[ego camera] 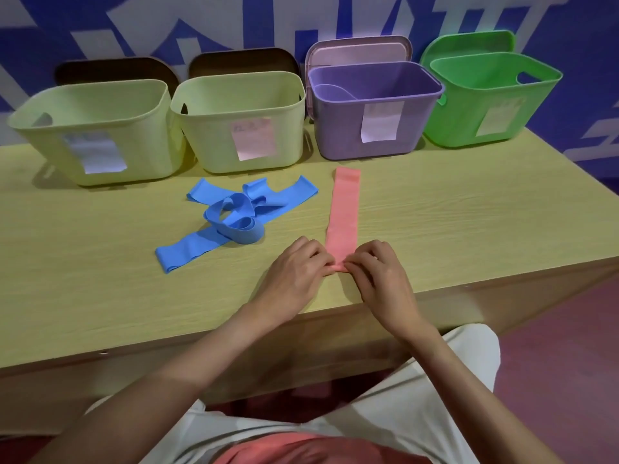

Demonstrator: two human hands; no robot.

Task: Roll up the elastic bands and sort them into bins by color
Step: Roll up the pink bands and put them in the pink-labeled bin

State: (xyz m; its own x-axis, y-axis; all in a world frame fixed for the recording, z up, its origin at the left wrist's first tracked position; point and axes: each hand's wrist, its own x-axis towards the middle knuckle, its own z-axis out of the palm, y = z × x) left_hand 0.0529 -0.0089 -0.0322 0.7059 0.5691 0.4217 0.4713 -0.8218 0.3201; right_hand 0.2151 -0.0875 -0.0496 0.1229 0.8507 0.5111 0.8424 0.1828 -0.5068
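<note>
1. Pinching the near end of the pink band (345, 209) with both hands, I have its first small fold tucked under my fingertips.
2. My left hand (294, 272) has its fingers (313, 252) curled down onto the left side of that fold, thumb hidden beneath.
3. My right hand (378, 276) mirrors it, fingers bent narrow and gripping the right side of the fold; the two sets of fingertips nearly meet.
4. The pink band lies flat and straight on the worktop (469, 212), running from my hands away toward the purple bin (371, 128); its far end stops just short of that bin.
5. To the left of it, a loose heap of blue bands (234, 219) lies tangled, some flat, one partly coiled and standing on its edge.
6. Along the far edge stand four bins in a row, each with a paper label on its front: the left yellow bin (97, 135), the second yellow bin (241, 125), the purple bin, and the green bin (485, 95) at far right.
7. Lids lean behind the bins against the blue and white wall (234, 21).
</note>
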